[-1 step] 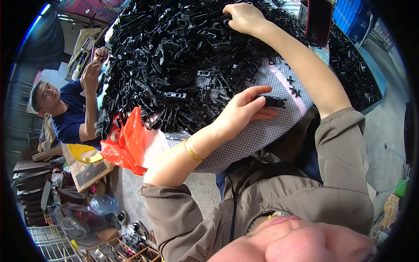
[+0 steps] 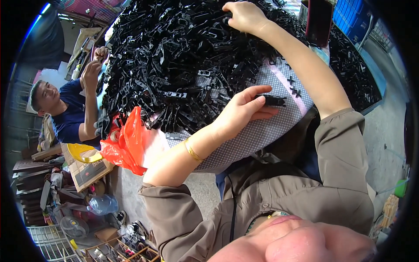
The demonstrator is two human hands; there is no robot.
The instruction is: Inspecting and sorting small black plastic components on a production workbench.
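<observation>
Black plastic clip (image 2: pixel 271 100) being pinched in left hand (image 2: pixel 241 111) at 3 o'clock | right hand (image 2: pixel 245 16) reaching closed-fingered into pile (image 2: pixel 174 56) at 12 | sorting step; next needs firm grip

I'm pinching a small flat black plastic clip (image 2: pixel 271 100) lying level over the dotted cloth (image 2: pixel 262 131); at 12 o'clock I'm digging into the heaped pile of black clips (image 2: pixel 174 56).

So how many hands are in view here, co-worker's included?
4. The left hand holds a black part on the dotted cloth; the right hand reaches into the pile. The co-worker's two hands are at far left.
</observation>
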